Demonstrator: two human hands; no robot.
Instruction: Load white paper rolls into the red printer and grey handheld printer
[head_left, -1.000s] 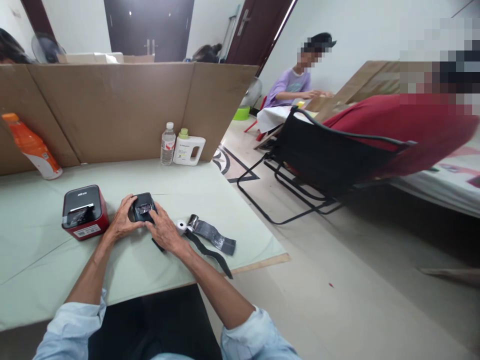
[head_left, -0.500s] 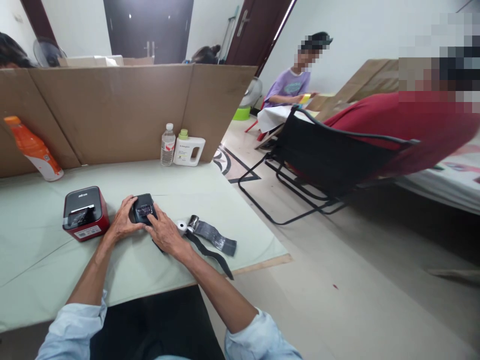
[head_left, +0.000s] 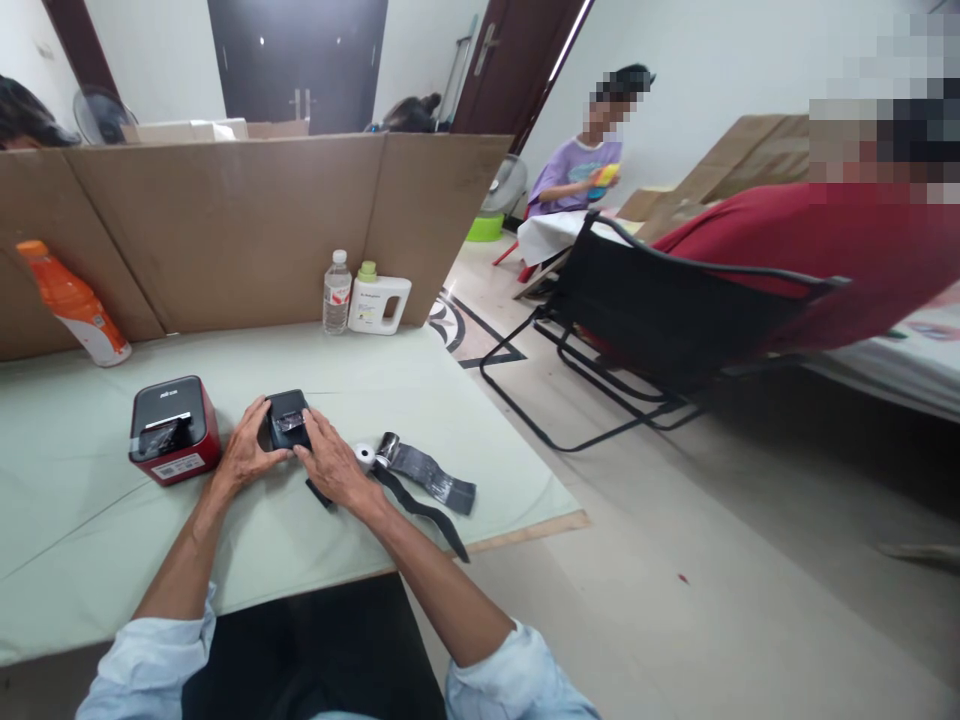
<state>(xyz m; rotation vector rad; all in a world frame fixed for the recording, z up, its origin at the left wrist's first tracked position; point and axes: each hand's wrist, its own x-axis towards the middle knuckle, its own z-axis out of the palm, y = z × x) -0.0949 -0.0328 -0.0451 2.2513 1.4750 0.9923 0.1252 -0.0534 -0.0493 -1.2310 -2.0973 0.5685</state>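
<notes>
Between my two hands sits a small black box-shaped device (head_left: pixel 287 408) with a dark shiny piece on top. My left hand (head_left: pixel 247 447) grips its left side, thumb along the near edge. Against the right side and near corner rests my right hand (head_left: pixel 334 462), fingers bent over the edge. To the left stands a red and black receipt printer (head_left: pixel 174 428). Right of my right hand lie a white paper roll (head_left: pixel 365 456), a dark roll with a grey strip (head_left: pixel 435 478) pulled out, and a black strap (head_left: pixel 421 510). A small black piece (head_left: pixel 319 495) lies partly below my right wrist.
A cardboard screen (head_left: pixel 255 230) closes off the table's back. Before it stand a water bottle (head_left: pixel 337 300), a white jug (head_left: pixel 375 305) and a leaning orange bottle (head_left: pixel 79 310). A person in red sits in a black folding chair (head_left: pixel 660 300); another in purple (head_left: pixel 576 165) sits beyond.
My right fingers have shifted from the device's top to its right edge. The person in purple has raised a yellow object. The view has shifted slightly.
</notes>
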